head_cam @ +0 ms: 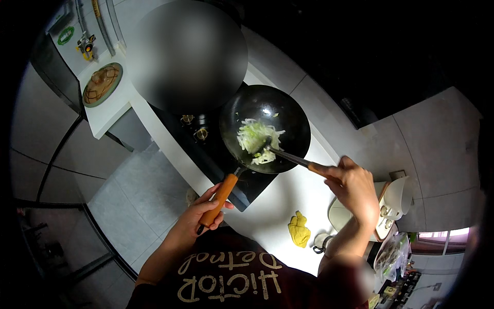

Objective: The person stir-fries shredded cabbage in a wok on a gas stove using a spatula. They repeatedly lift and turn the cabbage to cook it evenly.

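Observation:
A dark wok (289, 116) sits over the black cooktop (247, 193). My left hand (202, 212) grips its orange-brown wooden handle (224, 199) from the near side. In the bowl lies a heap of pale green and white shredded vegetable (252, 135). My right hand (353, 185) holds a spatula (291, 157) by its wooden grip, reaching in from the right. The spatula's dark blade rests among the shreds, which partly cover it.
A crumpled yellow cloth (299, 230) lies on the white counter (266, 216), right of the cooktop. Brass-coloured knobs (201, 134) show left of the wok. A glass lid (102, 85) lies on the far left counter. A plastic bag (393, 258) is beyond my right arm.

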`<state>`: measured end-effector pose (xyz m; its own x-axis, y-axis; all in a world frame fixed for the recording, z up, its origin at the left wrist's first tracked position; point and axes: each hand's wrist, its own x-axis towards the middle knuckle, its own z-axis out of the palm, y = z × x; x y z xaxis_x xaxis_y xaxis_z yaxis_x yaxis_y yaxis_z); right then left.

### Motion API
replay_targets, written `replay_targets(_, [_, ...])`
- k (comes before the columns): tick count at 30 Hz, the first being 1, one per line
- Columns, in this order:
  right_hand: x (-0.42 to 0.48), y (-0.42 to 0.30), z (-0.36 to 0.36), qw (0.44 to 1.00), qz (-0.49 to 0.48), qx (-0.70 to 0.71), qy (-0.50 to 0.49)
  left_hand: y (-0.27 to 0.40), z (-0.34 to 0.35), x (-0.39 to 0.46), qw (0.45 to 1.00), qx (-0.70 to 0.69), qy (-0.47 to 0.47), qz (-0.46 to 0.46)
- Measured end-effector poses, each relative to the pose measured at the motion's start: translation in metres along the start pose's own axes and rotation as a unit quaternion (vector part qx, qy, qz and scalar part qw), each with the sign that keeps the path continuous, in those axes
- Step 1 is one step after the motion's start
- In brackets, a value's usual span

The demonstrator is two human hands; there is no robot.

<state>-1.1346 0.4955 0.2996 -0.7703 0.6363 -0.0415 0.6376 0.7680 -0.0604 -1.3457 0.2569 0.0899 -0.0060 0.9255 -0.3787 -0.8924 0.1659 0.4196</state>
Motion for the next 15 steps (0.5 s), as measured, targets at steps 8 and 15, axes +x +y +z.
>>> replay_targets(8, [-0.016, 0.002, 0.015, 0.999, 0.034, -0.017, -0.023, -0.001, -0.003, 0.003, 1.0, 0.008, -0.01, 0.007])
replay_targets(15, [-0.008, 0.006, 0.027, 0.996, 0.05, -0.043, 0.061, 0.002, 0.003, 0.0, 1.0, 0.016, 0.0, 0.002])
